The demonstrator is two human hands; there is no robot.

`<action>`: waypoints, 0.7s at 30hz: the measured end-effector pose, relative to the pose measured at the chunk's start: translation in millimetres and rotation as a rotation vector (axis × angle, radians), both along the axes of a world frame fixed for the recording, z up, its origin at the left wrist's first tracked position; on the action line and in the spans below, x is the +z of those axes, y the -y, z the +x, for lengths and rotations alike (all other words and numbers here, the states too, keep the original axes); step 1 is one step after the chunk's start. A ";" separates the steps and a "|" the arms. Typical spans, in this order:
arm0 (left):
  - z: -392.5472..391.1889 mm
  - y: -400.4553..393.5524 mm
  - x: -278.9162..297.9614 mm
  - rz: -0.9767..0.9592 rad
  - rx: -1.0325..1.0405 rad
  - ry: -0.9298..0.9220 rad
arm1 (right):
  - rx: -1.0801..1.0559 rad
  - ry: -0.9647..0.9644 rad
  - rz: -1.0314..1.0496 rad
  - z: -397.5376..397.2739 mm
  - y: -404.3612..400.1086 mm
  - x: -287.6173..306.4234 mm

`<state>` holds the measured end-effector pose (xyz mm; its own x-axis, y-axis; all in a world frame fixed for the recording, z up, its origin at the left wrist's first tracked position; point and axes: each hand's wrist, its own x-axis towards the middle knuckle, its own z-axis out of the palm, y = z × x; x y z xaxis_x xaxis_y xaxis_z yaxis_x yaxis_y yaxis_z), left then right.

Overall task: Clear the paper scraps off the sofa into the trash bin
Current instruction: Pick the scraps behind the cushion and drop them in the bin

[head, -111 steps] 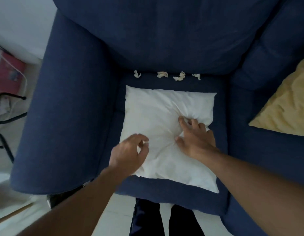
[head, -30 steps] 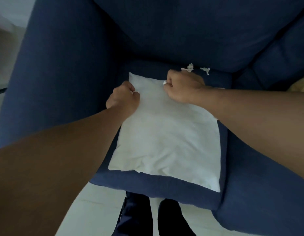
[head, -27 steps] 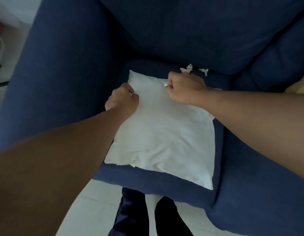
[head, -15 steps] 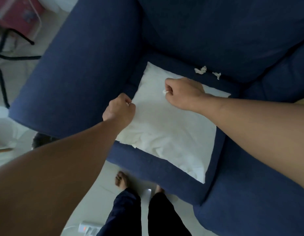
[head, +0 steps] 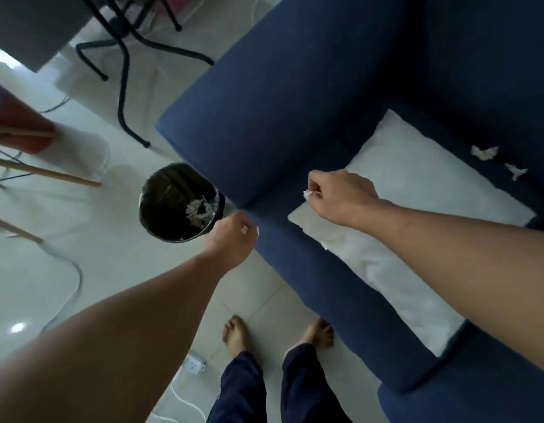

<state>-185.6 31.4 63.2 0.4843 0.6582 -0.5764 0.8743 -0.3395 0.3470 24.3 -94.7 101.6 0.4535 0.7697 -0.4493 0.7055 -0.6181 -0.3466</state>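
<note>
Across the right side stretches the blue sofa [head: 295, 96], a white pillow [head: 417, 190] lying on its seat. Beside its armrest on the floor stands the black-lined trash bin [head: 161, 209] — scraps already inside. The left hand [head: 231, 239] hangs just beside the bin's rim, pinching a white scrap; the right hand [head: 338, 193] pinches another above the pillow's corner. Two paper scraps [head: 484, 152] lie behind the pillow.

I count two paper scraps [head: 484, 152] loose on one blue sofa [head: 283, 96], at two o'clock from my hands. One scrap sits in my left hand [head: 231, 239], one in my right hand [head: 338, 195]. One white pillow [head: 417, 190], one trash bin [head: 173, 206].
</note>
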 end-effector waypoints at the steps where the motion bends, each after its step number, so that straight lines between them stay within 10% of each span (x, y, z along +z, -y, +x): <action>1: -19.1 -6.8 -3.7 0.005 0.027 -0.024 | 0.033 -0.013 -0.012 -14.6 -12.3 -3.1; 21: -155.9 -181.2 -19.8 0.115 0.390 0.048 | 0.278 -0.068 -0.123 -204.2 -177.9 -23.6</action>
